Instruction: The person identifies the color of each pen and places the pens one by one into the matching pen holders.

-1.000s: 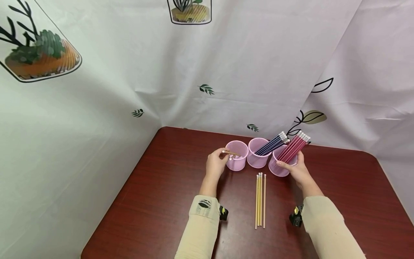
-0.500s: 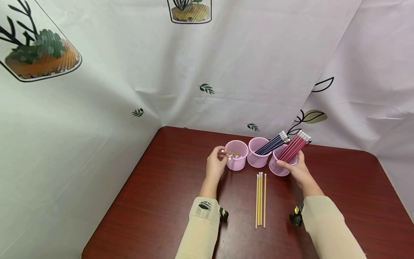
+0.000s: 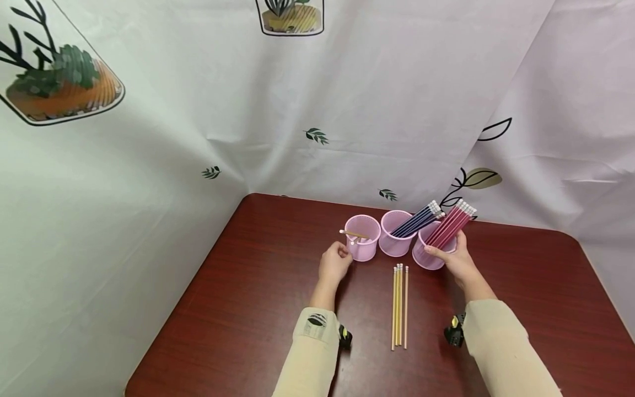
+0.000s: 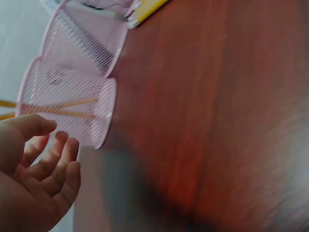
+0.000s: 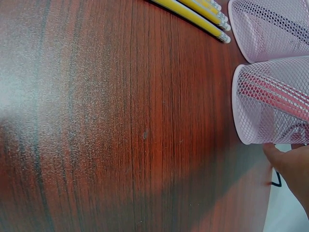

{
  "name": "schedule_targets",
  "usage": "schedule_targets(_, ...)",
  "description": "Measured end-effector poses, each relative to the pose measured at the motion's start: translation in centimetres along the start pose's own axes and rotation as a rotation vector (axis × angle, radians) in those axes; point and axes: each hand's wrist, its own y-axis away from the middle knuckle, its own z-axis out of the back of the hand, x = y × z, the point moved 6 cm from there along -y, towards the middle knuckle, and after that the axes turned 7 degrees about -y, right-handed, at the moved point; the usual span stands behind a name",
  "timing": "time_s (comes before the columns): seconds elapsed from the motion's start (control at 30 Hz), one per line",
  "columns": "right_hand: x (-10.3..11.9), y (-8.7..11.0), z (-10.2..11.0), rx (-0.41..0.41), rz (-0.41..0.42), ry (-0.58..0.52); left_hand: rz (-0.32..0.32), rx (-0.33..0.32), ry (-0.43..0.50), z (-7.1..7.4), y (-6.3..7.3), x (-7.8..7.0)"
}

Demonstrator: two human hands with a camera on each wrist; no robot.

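Note:
My left hand [image 3: 335,261] is beside the leftmost pink mesh pencil cup [image 3: 362,253], its fingers loosely bent with nothing in them. Two yellow pencils [image 4: 72,112] lean inside that cup, seen through its mesh in the left wrist view. At the right end, my right hand [image 3: 458,262] holds the right pencil cup [image 3: 428,261], thumb across its near side and fingers round the far right. A bundle of red pencils [image 3: 450,225] with white erasers slants out of it. Between them stands the middle pencil cup [image 3: 395,248], with dark blue pencils [image 3: 415,221] leaning right.
Several yellow pencils [image 3: 398,309] lie side by side on the dark red-brown table [image 3: 238,309], in front of the cups and between the forearms. A pale patterned cloth [image 3: 278,165] hangs right behind the table's back edge.
My left hand has let go of the yellow pencil at the left cup and drawn back toward me. The pencil stays leaning on the rim. My right hand has kept its place.

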Motion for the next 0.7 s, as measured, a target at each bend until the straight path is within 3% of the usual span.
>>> schedule_targets(0.2, -0.1, -0.1, 0.0, -0.008, -0.007, -0.002, -0.097, 0.217, -0.153, -3.7, 2.1, -1.8)
schedule_targets(0.27, 0.2, 0.1, -0.1, -0.006, -0.015, -0.01, -0.134, 0.26, -0.217, -4.9, 2.8, -2.6)
schedule_targets(0.47, 0.0, 0.0, -0.1, -0.004, -0.018, -0.009, -0.163, 0.291, -0.41, -7.2, 3.9, -4.0)
schedule_targets(0.7, 0.0, 0.0, 0.1, -0.007, -0.009, -0.009, -0.151, 0.351, -0.531, -8.0, 4.0, -4.6)
